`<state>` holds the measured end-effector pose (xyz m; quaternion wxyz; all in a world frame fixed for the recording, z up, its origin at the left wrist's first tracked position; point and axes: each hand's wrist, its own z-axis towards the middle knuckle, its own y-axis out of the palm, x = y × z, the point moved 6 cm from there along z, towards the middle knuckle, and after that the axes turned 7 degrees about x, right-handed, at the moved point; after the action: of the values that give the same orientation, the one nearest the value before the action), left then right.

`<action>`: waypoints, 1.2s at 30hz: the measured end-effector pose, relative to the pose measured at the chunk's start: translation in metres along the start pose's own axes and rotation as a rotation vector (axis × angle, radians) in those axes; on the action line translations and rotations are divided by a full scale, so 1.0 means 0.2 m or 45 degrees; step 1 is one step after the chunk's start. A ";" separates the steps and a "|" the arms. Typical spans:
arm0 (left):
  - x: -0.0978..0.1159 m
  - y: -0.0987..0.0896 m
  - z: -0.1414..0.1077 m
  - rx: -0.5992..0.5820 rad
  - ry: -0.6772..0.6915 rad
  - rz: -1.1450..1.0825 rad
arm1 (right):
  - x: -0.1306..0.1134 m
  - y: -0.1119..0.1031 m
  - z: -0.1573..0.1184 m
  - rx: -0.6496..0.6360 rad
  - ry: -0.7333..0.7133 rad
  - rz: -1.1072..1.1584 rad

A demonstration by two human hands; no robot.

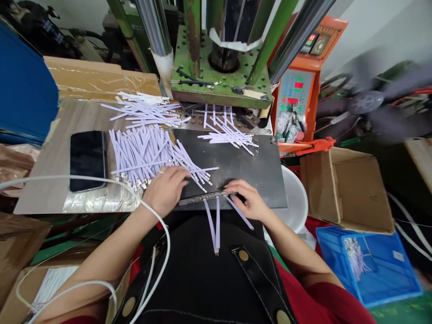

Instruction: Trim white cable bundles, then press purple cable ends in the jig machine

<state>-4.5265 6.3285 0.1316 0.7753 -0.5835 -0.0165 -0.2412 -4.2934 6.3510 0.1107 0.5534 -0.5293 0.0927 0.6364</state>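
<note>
1. Lilac flat strips (141, 155): dense loose pile, overlapping, metal tips at near ends, on left side of black steel plate (243, 171).
2. Smaller batch of strips (229, 135): crossed, lying at plate's far edge.
3. Slim metal bar (202, 198): flat along plate's near edge, not fully square to it.
4. Three hanging strips (216, 225): running down past near edge from the bar.

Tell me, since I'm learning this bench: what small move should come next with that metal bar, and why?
Probably steady the metal bar with your right hand, which grips its end: strips hang loose below it, and your left hand rests at the pile.
</note>
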 end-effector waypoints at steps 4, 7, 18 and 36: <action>-0.09 0.00 0.07 -0.207 -0.147 0.250 | 0.01 -0.03 0.01 0.016 0.007 0.021; -0.09 -0.03 0.07 -0.154 -0.249 0.053 | 0.01 -0.06 0.04 0.002 0.047 -0.038; -0.16 -0.13 0.02 0.115 -0.408 0.103 | 0.03 0.16 0.42 -0.327 0.054 -0.317; 0.00 -0.02 0.19 -0.196 0.386 0.059 | 0.16 -0.20 0.54 -0.212 -0.063 -0.535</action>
<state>-4.5187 6.3620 0.1467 0.7273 -0.5983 0.1328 -0.3090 -4.3170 6.4617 0.1498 0.6302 -0.5651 -0.0862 0.5254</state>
